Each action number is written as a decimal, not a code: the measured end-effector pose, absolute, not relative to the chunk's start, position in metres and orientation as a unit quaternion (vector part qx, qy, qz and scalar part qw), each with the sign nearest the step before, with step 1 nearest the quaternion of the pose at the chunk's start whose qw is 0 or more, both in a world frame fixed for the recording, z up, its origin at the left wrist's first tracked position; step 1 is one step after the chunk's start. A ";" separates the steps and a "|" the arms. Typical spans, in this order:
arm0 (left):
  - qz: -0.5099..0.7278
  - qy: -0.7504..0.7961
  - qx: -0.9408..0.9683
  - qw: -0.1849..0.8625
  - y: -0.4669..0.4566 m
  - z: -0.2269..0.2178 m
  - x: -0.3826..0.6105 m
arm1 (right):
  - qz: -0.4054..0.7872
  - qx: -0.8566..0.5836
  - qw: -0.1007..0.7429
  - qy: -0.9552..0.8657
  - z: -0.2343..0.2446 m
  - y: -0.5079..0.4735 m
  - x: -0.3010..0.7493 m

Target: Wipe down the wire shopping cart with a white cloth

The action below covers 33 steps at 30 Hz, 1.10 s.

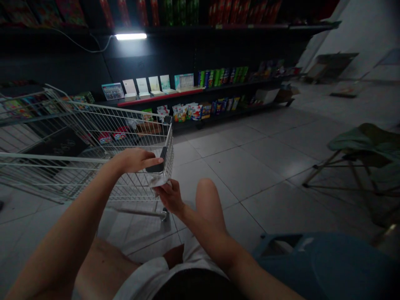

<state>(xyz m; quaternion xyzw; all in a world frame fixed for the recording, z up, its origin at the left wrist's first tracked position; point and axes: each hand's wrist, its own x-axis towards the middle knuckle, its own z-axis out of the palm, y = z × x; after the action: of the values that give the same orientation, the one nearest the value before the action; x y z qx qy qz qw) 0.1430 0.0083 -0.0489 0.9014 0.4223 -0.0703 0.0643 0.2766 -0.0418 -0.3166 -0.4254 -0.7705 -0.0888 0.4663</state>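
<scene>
A white wire shopping cart (93, 125) stands on the tiled floor in front of me, slightly to the left. My left hand (136, 160) rests on top of its dark handle (158, 166), fingers laid over it. Just below the handle, my right hand (168, 196) pinches a small white cloth or tissue (158, 180) against the cart's rear wire wall. My bare knee (206, 196) rises beside the right hand, as I sit low.
Dark shelves with books and colourful packets (187, 110) run along the far wall under a strip light (131, 36). A folding chair with green cloth (365, 154) stands at the right. A blue seat or bin (328, 262) lies beside my right arm.
</scene>
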 end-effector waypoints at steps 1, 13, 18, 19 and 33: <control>-0.069 0.420 0.903 0.066 0.010 -0.050 0.142 | -0.080 -0.435 0.455 -0.773 -0.332 -0.040 0.275; -0.072 0.441 0.892 0.065 0.010 -0.046 0.137 | -0.069 -0.368 0.367 -0.852 -0.401 -0.034 0.294; -0.090 0.452 0.885 0.061 0.013 -0.048 0.133 | -0.010 -0.328 0.362 -0.872 -0.393 -0.029 0.319; -0.091 0.452 0.885 0.061 0.013 -0.048 0.132 | 0.014 -0.329 0.369 -0.869 -0.389 -0.027 0.323; -0.028 0.440 0.891 -0.109 -0.023 -0.060 0.153 | 0.188 -0.511 0.693 -0.472 -0.270 0.018 0.252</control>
<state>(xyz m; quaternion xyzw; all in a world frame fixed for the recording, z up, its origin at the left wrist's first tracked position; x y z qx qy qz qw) 0.1529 -0.0227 -0.0600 0.8910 0.4399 -0.0285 -0.1088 0.2523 0.0183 -0.2696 -0.5113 -0.4722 0.1883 0.6929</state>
